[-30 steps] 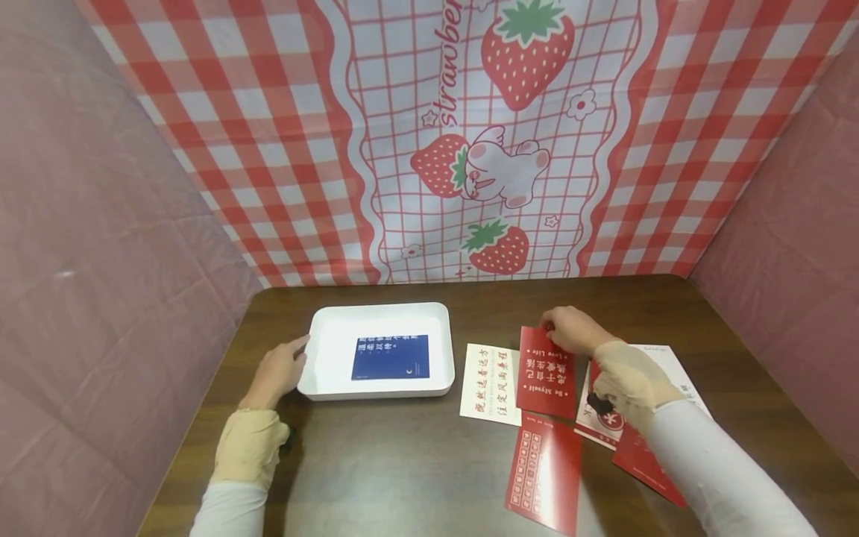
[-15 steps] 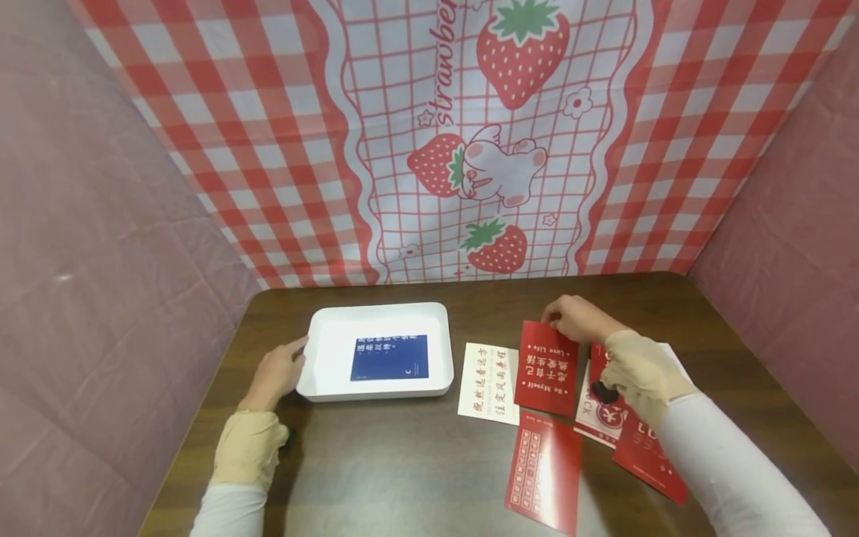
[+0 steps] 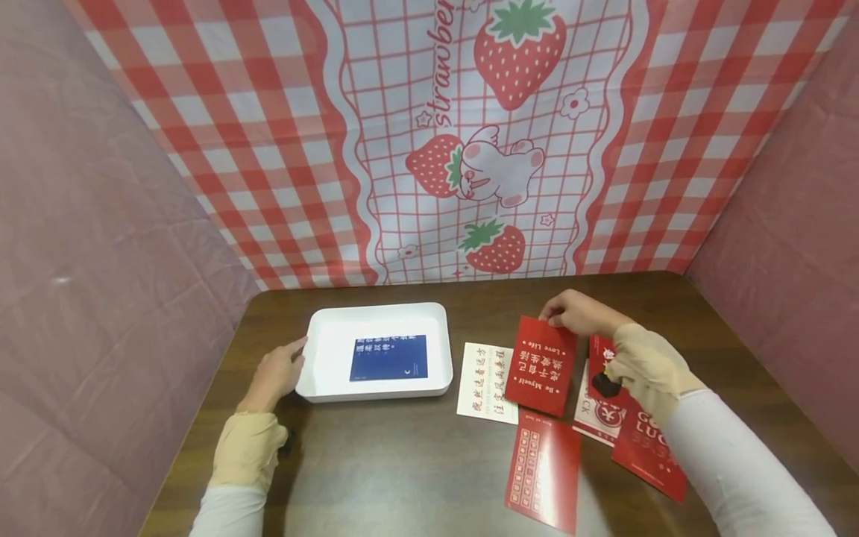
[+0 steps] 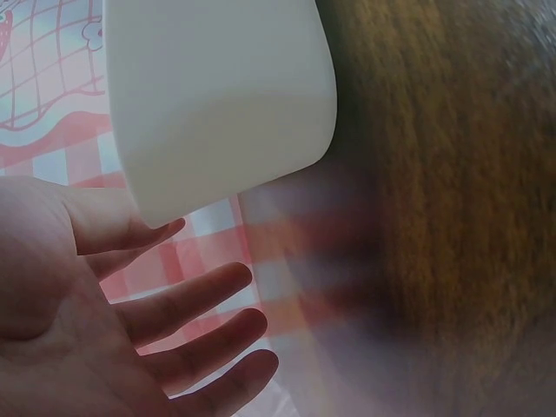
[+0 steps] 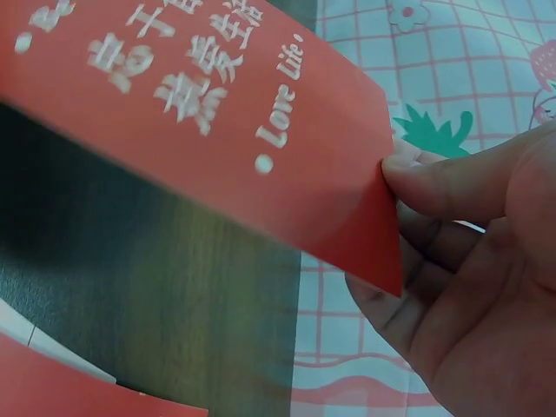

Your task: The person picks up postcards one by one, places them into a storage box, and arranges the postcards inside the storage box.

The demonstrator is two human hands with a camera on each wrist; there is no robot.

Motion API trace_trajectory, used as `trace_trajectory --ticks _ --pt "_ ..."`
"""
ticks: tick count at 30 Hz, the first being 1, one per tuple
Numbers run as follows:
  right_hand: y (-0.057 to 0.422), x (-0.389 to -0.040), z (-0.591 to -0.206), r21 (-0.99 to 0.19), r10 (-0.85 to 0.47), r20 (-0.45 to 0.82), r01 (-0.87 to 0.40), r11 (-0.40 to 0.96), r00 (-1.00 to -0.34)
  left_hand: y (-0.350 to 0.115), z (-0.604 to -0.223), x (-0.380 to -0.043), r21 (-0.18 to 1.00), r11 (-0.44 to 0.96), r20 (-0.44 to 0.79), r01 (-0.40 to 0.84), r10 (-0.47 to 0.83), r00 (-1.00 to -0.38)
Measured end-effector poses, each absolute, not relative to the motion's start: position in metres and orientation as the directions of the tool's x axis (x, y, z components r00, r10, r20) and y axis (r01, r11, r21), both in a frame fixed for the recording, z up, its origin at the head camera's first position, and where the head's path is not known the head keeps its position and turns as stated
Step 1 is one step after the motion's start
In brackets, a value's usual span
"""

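My right hand (image 3: 580, 313) pinches the top edge of a red card (image 3: 542, 365) with white lettering, "Love Life" and "Be Myself", between thumb and fingers. In the right wrist view, the card (image 5: 287, 165) slants clear of the dark tabletop. On the left, my left hand (image 3: 274, 379) touches the side of a white tray (image 3: 376, 394), its fingers loosely extended in the left wrist view. That wrist view shows the tray's outer wall (image 4: 226, 104) up close, hiding where the thumb ends. A dark blue card (image 3: 389, 358) lies inside the tray.
A cream card (image 3: 478, 380) lies partly under the raised red card. Nearer the front is a red card with small boxes (image 3: 545, 473). More cards overlap at the right, among them a white-and-red one (image 3: 597, 414) and a red one (image 3: 647, 459). A checked strawberry cloth (image 3: 496, 186) backs the table.
The red card in my right hand has risen slightly and tilted, its lower end swinging left. More of the cards at the right shows. My left hand and the tray stay nearly still.
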State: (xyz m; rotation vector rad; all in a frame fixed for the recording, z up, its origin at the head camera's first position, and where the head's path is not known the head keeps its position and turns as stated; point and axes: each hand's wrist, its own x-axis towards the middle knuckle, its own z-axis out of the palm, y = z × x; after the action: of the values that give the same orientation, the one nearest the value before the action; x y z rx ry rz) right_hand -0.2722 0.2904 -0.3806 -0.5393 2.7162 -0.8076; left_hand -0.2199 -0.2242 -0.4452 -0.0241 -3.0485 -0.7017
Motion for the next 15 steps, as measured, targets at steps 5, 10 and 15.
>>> trace_trajectory --ticks 5,10,15 --pt "0.2895 -0.2719 -0.3754 -0.649 -0.405 -0.148 -0.220 0.728 -0.902 -0.2254 -0.4458 -0.2207 0.434 0.900 0.020 0.022 0.015 -1.000" --pt "0.2885 -0.2716 -0.3750 -0.700 -0.389 -0.134 -0.191 0.688 -0.912 -0.2253 -0.4454 -0.2208 0.431 0.902 0.009 0.020 0.018 -1.000" --pt "0.2880 -0.2712 -0.3762 -0.716 -0.366 -0.113 -0.180 0.675 -0.924 -0.2254 -0.4452 -0.2205 0.436 0.900 0.002 0.025 0.026 -1.000"
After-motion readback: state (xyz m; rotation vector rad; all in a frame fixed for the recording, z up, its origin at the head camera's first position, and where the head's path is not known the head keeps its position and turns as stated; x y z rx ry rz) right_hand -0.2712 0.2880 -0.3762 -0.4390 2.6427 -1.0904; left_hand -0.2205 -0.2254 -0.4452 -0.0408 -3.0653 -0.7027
